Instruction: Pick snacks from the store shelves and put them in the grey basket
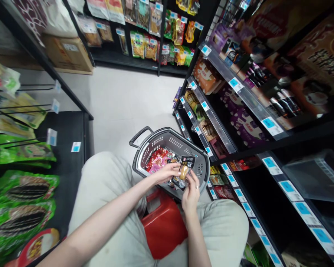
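Observation:
Both my hands hold a small black snack packet (185,171) with a yellow-brown picture on its front. My left hand (171,171) grips its left edge, fingers closed on it. My right hand (191,188), with a ring on one finger, pinches the lower right side. Below the packet is a grey shopping basket (139,163) with perforated walls and its handle folded outward. Inside it lie several red and pink packets (159,158) and some dark ones, partly hidden by my hands. Between my knees, close to the basket, is a red stool-like plastic object (164,226).
Shelving with blue price tags (236,84) stands close on my right, holding boxes and packets. On the left, green seed bags (25,218) hang from hooks over a black shelf (69,137). Ahead, a pale floor (122,96) leads to another snack shelf (119,61) and a cardboard box (68,53).

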`<state>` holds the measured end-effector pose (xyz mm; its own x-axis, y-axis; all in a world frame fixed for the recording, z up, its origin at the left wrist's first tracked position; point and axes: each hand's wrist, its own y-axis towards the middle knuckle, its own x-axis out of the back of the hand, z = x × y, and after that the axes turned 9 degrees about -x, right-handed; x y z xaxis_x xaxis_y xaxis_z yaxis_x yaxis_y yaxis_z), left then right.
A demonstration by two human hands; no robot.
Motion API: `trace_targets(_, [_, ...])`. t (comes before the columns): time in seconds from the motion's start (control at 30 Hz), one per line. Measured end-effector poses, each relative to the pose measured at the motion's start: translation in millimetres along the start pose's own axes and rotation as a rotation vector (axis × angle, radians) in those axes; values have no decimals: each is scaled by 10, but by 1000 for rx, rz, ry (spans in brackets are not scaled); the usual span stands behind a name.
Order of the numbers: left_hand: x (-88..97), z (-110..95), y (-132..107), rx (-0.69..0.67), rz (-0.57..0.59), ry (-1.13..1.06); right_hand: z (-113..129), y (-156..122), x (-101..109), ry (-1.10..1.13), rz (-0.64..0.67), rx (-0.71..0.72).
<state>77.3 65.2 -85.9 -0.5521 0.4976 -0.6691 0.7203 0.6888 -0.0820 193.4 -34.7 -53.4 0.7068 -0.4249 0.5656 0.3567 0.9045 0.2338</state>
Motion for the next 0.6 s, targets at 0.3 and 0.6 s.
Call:
trace_targets(0.3, [-21, 101, -2, 110, 4, 344, -503, 83, -57, 603, 235, -781])
trace_targets(0.6, [28, 138, -46, 194, 95, 502, -518, 17, -189, 606, 200, -792])
